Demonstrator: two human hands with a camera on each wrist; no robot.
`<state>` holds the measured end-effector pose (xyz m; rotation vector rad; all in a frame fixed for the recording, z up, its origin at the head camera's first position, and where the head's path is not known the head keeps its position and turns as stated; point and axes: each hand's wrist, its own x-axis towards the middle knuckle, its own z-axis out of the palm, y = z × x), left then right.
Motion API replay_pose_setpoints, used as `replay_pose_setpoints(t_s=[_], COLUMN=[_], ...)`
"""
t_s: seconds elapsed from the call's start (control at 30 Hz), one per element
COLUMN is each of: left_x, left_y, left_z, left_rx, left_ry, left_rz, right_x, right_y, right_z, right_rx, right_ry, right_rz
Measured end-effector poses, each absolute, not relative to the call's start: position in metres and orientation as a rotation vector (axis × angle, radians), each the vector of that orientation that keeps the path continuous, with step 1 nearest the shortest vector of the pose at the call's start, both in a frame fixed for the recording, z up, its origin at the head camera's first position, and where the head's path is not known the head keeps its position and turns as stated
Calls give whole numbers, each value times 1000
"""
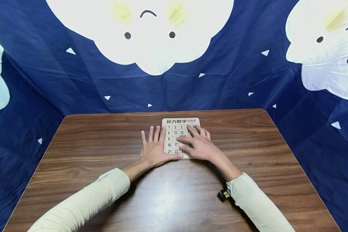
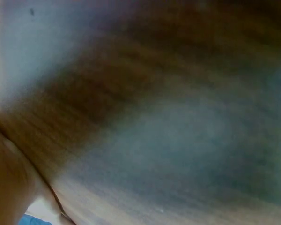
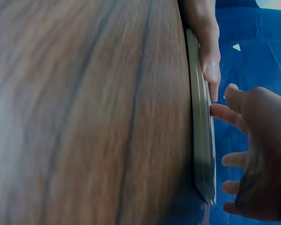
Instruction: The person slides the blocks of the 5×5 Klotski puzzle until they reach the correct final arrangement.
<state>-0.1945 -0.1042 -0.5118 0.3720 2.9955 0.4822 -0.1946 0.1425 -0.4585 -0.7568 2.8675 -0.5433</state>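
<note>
A pale number slide puzzle (image 1: pixel 164 121) lies flat on the table, with rows of numbered square tiles and dark lettering along its top. My left hand (image 1: pixel 154 152) rests at the puzzle's left side, fingers spread and thumb stretched along the near edge. Over the right part of the tiles is my right hand (image 1: pixel 202 147), its fingers spread and hiding several numbers. In the right wrist view, one fingertip of the right hand (image 3: pixel 264 150) meets the puzzle's (image 3: pixel 200 136) top face, while other fingers stand off it. The left wrist view shows mostly blurred wood.
The brown wood-grain table (image 1: pixel 98 135) has rounded far corners. A dark blue cloth (image 1: pixel 84 80) with white clouds and small triangles hangs behind it and along both sides. A small black device (image 1: pixel 222 195) sits at the right wrist by the sleeve.
</note>
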Motion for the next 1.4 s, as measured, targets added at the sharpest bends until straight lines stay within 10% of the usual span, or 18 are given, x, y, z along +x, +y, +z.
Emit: replay_pose_setpoints(t_s=[1.4], left_x=[-193], left_y=[-106], left_z=[-508], left_rx=[384], left_ry=[2991], left_rz=[510], right_x=[-200], right_y=[139], right_z=[-453], right_rx=[-747], right_ry=[2883], right_rz=[-469])
